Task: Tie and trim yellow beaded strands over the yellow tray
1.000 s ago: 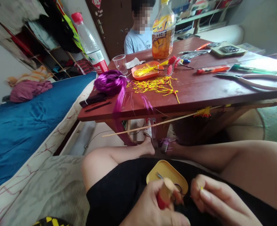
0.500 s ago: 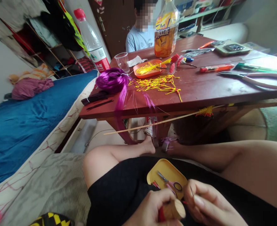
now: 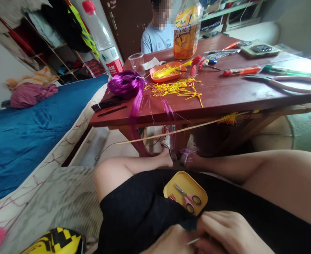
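Note:
My left hand (image 3: 168,241) is low in the view over my lap, blurred, with its fingers curled and mostly hidden. Against it is my right hand (image 3: 224,227), closed with bent fingers, its back turned upward. Between the two shows a short, thin, pale strip (image 3: 193,241); I cannot tell which hand holds it. Just beyond the hands, a yellow tray (image 3: 197,187) rests on the black cloth (image 3: 134,201) over my lap. Inside the tray are pink-handled scissors (image 3: 188,197) and a small red item (image 3: 172,197) at its left side.
On the red-brown table (image 3: 219,91) are purple fibre (image 3: 125,83), yellow stamens (image 3: 171,88), an orange tray (image 3: 168,78), pliers (image 3: 279,80) and bottles. A thin stick (image 3: 155,137) crosses below its edge. Across sits a person (image 3: 157,38). A bed (image 3: 39,116) stands left.
The wooden cylinder with red on it, gripped by my left hand before, is now out of sight. Both hands have moved lower and closer together, uncovering more of the scissors.

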Tool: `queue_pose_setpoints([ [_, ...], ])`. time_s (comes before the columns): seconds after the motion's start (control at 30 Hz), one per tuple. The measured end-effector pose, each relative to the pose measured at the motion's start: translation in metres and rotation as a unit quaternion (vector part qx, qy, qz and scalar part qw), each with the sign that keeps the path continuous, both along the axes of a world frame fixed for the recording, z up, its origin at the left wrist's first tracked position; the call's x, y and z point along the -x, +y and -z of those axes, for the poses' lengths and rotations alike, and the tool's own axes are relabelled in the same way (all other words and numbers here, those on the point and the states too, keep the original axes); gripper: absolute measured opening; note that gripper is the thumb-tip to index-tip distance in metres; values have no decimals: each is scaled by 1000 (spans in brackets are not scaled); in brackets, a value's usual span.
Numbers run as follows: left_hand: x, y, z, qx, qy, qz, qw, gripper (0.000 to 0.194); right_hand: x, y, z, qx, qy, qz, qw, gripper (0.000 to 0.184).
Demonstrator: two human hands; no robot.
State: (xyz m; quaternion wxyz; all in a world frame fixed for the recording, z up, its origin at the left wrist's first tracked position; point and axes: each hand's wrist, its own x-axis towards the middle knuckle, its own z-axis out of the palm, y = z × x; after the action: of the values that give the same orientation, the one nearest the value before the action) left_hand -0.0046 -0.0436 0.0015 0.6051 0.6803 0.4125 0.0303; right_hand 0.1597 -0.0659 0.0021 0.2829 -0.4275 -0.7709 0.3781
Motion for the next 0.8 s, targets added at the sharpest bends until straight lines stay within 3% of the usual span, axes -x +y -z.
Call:
queue_pose_setpoints([
  [0.07, -1, -9, -2, 0, 22, 40, 999, 18, 4, -5, 3, 181, 105, 8, 978, 34],
  [0.13, -2, -19, -3, -31, 43, 78, 995, 22, 10, -12, 12, 334, 225, 58, 913, 41],
  [0.2, -4, -29, -4, -72, 66, 101, 990, 27, 18, -20, 24, 416, 316, 131, 843, 47],
  [0.3, -6, -36, -6, -94, 105, 121, 983, 26, 27, -28, 40, 454, 369, 192, 788, 47],
  [0.4, -5, -33, -7, -54, 139, 115, 982, 26, 29, -26, 49, 454, 392, 214, 771, 44],
  [0.47, -4, -29, -5, -10, 110, 61, 992, 26, 26, -23, 50, 444, 408, 237, 762, 43],
  [0.53, -3, -26, 0, 27, 26, -38, 999, 27, 22, -21, 48, 393, 398, 277, 781, 42],
  [0.57, -4, -25, 3, 56, -32, -94, 993, 29, 19, -20, 46, 341, 374, 295, 811, 39],
  [0.63, -6, -24, 11, 150, -148, -195, 958, 40, 14, -20, 43, 167, 295, 299, 892, 30],
  [0.7, -10, -22, 16, 246, -221, -260, 907, 49, 11, -20, 38, -34, 195, 241, 950, 18],
  [0.73, -11, -19, 17, 275, -231, -275, 892, 49, 11, -19, 36, -116, 149, 204, 961, 15],
  [0.8, -13, -13, 13, 277, -220, -267, 896, 44, 10, -15, 29, -228, 61, 148, 960, 20],
])
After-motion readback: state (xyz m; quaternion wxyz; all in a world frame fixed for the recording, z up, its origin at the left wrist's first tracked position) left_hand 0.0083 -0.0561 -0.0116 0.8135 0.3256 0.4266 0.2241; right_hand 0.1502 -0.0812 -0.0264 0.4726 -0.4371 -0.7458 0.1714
